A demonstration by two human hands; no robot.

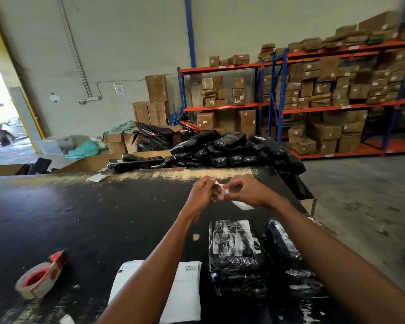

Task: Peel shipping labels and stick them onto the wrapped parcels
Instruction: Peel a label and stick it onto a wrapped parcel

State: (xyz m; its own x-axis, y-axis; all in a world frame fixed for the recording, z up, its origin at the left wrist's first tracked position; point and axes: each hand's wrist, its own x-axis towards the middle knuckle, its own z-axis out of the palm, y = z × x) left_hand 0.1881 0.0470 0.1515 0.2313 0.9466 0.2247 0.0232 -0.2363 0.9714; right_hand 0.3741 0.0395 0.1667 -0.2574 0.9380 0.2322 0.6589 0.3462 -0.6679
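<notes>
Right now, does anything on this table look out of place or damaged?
Nothing serious. The black table is scraped bare along its far edge, and a stray white paper scrap lies there, away from the label stack.

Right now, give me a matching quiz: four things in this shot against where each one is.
1 tape
2 label sheets
3 parcel pile
4 label

a far edge of the table
b pinched by left hand and right hand
c table, near left
d table, near middle

Pairs: 1-c, 2-d, 3-a, 4-b
</notes>
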